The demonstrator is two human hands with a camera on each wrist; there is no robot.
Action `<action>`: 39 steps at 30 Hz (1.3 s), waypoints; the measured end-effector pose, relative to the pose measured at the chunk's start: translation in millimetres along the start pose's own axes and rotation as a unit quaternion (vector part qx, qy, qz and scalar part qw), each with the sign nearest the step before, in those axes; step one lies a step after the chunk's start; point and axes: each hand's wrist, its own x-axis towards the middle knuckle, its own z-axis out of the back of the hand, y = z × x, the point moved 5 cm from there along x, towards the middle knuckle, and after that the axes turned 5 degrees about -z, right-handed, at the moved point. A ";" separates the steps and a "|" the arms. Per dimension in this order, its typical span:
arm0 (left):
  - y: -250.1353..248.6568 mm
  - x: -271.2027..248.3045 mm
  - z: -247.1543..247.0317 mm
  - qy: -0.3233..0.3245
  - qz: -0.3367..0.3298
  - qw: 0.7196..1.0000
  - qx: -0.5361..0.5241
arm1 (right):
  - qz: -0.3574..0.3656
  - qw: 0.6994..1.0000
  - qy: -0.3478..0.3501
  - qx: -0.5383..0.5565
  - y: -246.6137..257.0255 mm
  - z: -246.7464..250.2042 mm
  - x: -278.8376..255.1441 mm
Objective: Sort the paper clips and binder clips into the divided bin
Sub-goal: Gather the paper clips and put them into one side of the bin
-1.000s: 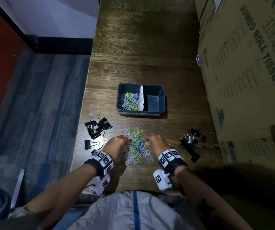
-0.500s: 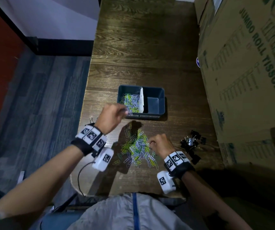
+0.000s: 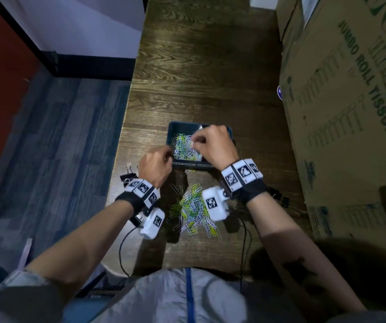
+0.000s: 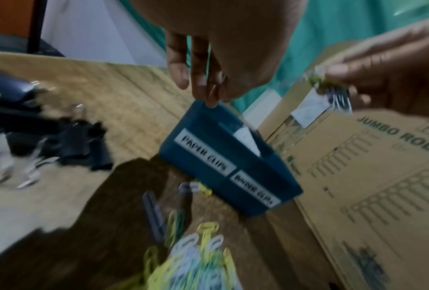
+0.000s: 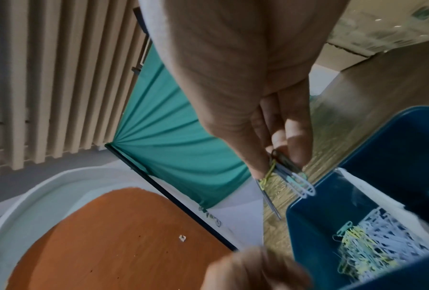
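The dark blue divided bin (image 3: 187, 164) sits mid-table, its left compartment holding paper clips (image 3: 182, 148). My right hand (image 3: 193, 142) hovers over that compartment and pinches several paper clips (image 5: 290, 176) between thumb and fingers. My left hand (image 3: 169, 155) is at the bin's front-left corner; in the left wrist view its fingers (image 4: 198, 78) hang loosely with nothing in them, tips at the bin's rim (image 4: 203, 109). A loose pile of yellow, white and blue paper clips (image 3: 194, 210) lies on the table in front of the bin.
Black binder clips lie left of the pile (image 3: 127, 176) and right of it (image 3: 279, 198), partly hidden by my wrists. Large cardboard boxes (image 3: 350, 113) wall off the table's right side. The table's left edge (image 3: 119, 155) drops to the floor.
My right hand rose from the pile with paper clips and moved over the bin's left compartment. My left hand drew back from that compartment to the bin's front-left corner.
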 end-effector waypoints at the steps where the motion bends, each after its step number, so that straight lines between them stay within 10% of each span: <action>1: 2.8 -11.3 -5.0 0.012 0.009 1.000 -0.001 | -0.001 1.000 -0.010 0.000 4.7 1.5 9.5; 11: 1.7 -54.4 -80.4 0.276 -0.069 0.950 0.126 | -0.018 0.998 -0.026 -0.045 -17.9 -28.6 14.1; 21: -21.5 -26.3 -100.5 0.304 -0.089 0.927 0.201 | -0.066 0.949 0.236 -0.198 -109.2 -114.3 -98.1; 30: -18.4 -55.1 -98.4 0.306 -0.120 0.922 0.204 | -0.132 0.918 0.313 -0.204 -137.8 -122.9 -130.6; 39: -7.1 -99.2 -84.0 0.352 -0.182 0.900 0.183 | -0.054 0.971 0.188 -0.134 -123.3 -135.5 -92.0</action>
